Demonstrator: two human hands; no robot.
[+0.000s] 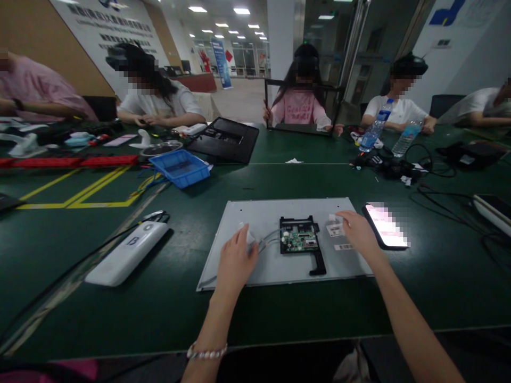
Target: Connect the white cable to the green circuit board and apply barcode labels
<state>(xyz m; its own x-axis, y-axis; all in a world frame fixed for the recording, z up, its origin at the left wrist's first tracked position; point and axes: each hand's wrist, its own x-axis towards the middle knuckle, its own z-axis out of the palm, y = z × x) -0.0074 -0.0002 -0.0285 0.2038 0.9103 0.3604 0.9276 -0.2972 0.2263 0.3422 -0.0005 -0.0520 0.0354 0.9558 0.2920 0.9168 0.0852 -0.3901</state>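
Observation:
A flat silvery-grey display panel [263, 213] lies back side up on the table before me. A green circuit board [297, 240] in a black plastic bracket [318, 263] rests on it, with grey cables [269, 242] running left. My left hand [235, 259] is over the panel's left part, thumb and fingers curled around a small whitish piece [249, 235] by the cables. My right hand [359, 232] reaches over the right part; its fingertips pinch a small white piece [334, 217]. Just under it are a printed label [335, 230] and a barcode strip [343, 247].
A lit phone [385, 226] lies right of the panel, a white power bank [130, 252] with a cable to its left. Beyond are a blue basket [179, 169], a black cover [225, 139], bottles [375, 127] and tangled cables. Across the table, a person holds a black frame [303, 130].

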